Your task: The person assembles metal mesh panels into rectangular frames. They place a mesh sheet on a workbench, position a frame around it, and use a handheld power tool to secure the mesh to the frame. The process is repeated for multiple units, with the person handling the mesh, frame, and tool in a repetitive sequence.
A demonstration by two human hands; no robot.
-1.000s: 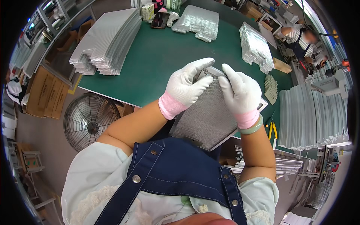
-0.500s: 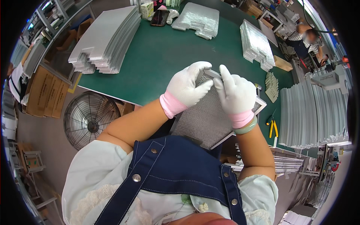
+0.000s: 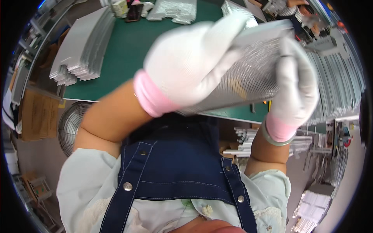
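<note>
A grey metal mesh filter panel [image 3: 254, 72] with a pale metal frame is lifted in front of me, tilted above the table's front edge. My left hand [image 3: 186, 64], in a white glove with a pink cuff, grips its left side, fingers and thumb closed on the frame. On the opposite side, my right hand [image 3: 296, 83], gloved the same way, has its fingers bent round the edge. A yellowish patch shows through the mesh; what it is I cannot tell. The panel and gloves hide much of the table's right half.
On the green table [image 3: 126, 50] stands a tall stack of silver sheets [image 3: 83, 42] at the left. Farther back lie a phone [image 3: 134, 13] and more silver sheets [image 3: 173, 11]. Long pale strips [image 3: 342, 83] are piled at the right. A floor fan [image 3: 72, 126] stands left; a co-worker [image 3: 298, 16] sits far right.
The filter panel has come up and to the right, closer to me, with both hands on it. My hands have moved apart to its opposite sides. The whole view has shifted.
</note>
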